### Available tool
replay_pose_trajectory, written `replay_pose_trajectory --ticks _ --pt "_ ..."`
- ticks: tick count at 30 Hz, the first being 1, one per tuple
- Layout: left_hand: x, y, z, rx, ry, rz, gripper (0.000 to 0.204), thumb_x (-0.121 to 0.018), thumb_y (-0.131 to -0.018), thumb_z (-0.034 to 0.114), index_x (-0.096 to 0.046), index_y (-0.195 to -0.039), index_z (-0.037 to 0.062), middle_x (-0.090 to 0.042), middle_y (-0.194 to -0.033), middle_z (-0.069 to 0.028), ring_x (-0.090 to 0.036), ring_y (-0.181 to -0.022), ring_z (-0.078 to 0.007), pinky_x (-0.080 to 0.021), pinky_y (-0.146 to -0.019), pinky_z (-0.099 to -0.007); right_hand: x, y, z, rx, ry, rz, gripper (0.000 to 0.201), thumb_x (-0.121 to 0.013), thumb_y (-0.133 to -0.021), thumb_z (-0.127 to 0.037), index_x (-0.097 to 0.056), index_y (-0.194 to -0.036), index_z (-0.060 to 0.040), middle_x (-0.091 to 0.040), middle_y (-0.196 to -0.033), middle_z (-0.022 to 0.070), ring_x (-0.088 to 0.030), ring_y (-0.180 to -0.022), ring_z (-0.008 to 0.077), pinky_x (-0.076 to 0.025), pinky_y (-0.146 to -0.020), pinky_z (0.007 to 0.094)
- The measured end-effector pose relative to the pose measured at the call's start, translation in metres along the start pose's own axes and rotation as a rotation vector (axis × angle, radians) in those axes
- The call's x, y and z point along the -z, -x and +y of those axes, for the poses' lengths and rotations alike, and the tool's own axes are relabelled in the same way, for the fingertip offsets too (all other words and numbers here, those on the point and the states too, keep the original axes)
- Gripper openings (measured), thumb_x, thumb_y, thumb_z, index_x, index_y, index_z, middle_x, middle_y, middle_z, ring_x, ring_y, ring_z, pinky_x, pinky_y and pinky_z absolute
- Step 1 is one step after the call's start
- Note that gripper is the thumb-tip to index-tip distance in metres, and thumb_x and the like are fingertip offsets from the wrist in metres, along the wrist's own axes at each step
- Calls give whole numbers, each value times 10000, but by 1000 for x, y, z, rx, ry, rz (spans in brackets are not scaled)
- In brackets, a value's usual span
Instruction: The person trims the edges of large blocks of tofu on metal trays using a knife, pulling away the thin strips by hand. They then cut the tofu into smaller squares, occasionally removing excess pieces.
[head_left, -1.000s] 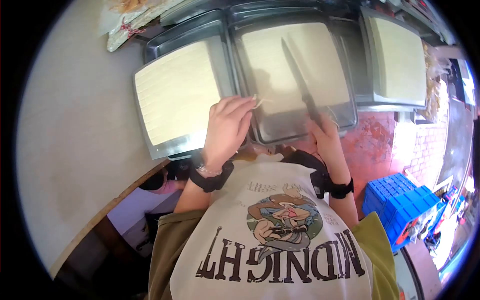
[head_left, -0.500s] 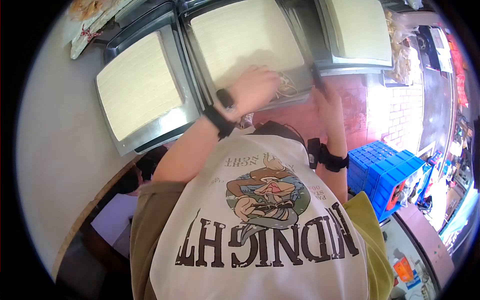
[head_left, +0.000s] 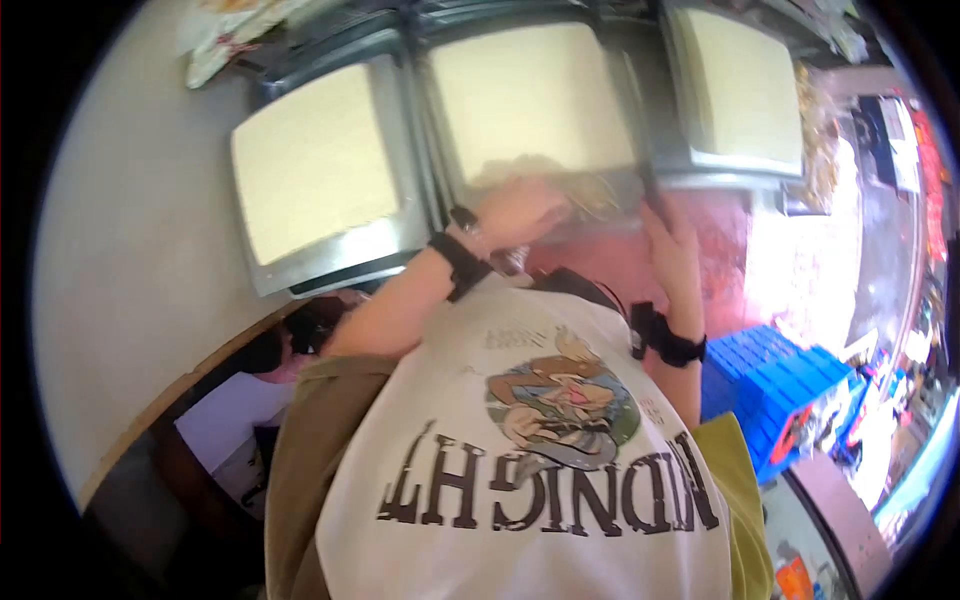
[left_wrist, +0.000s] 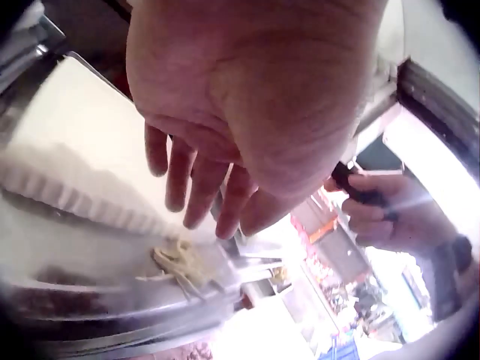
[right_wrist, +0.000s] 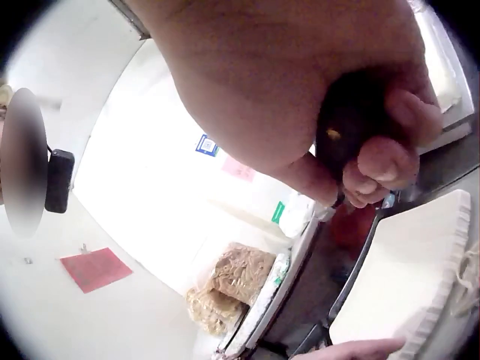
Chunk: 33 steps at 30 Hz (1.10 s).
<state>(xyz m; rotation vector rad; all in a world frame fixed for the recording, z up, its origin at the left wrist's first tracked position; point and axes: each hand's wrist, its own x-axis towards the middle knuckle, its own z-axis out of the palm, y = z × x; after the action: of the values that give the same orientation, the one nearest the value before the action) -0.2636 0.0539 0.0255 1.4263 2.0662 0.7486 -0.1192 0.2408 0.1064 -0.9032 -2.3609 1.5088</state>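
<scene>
My left hand (head_left: 520, 212) is over the near end of the middle tray, fingers extended and nothing held in the left wrist view. Just beyond its fingertips lies a small heap of thin pale strips (left_wrist: 180, 266) on the bare metal. A broad white tofu-like slab (head_left: 530, 95) fills most of that tray, its near edge ridged in the left wrist view. At the tray's right corner my right hand (head_left: 675, 245) grips a knife by its dark handle (right_wrist: 349, 124). The knife's blade is blurred in the head view and hidden behind the hand in the right wrist view.
Similar slabs sit in a left tray (head_left: 415, 215) and a right tray (head_left: 735, 175). Blue crates (head_left: 770, 390) stand at lower right. Bagged goods (right_wrist: 244, 274) lie beyond the trays. Someone's pink sleeve (head_left: 290, 368) shows below the table edge.
My left hand has moved right across the middle tray; the thin strip its fingertips pinched is now out of them. The knife no longer lies across the middle slab; the right hand still grips it.
</scene>
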Motion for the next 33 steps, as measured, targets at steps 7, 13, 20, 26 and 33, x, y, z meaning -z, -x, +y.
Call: replay_pose_trajectory --ticks 7,13,20,26,33 --pt "82 160 -63 335 25 476 247 -578 -917 169 -658 -1126 64 -677 -1078 -172 -601 -1030 -373 -474 -917 -434 -57 9 -35 -138 -230 -214 181 -551 -994 -228 -602 -945 -61 -461 -570 -33 -425 -484 45 -307 -429 221" --pt "87 318 -131 874 -202 1143 429 -602 -882 186 -564 -1268 2 -627 -1192 -216 -564 -1105 -423 -442 -982 -467 -137 26 -93 -51 -17 -497 221 -520 -1005 -250 -621 -1033 -55 -452 -574 -37 -401 -486 37 -292 -439 211" --pt "84 378 -175 916 48 1140 429 -648 -825 195 -528 -1195 15 -614 -1058 -224 -526 -1068 -451 -406 -896 -535 -248 62 -168 -49 33 -669 404 -544 -977 -134 -471 -1365 -50 -477 -620 -27 -442 -522 54 -328 -458 210" --pt "79 381 -186 772 50 1121 573 -644 -854 185 -439 -1332 -56 -551 -1249 -244 -474 -1158 -433 -375 -998 -491 -335 77 -227 85 87 -757 455 -513 -959 -98 -428 -1403 -145 -474 -618 -3 -455 -563 89 -352 -527 263" --pt "88 397 -194 667 111 1070 499 -592 -903 181 -467 -1330 -45 -537 -1302 -230 -485 -1185 -412 -377 -1025 -469 -414 63 -276 205 256 -700 417 -517 -945 -144 -439 -1355 -132 -516 -628 101 -541 -577 231 -400 -562 368"
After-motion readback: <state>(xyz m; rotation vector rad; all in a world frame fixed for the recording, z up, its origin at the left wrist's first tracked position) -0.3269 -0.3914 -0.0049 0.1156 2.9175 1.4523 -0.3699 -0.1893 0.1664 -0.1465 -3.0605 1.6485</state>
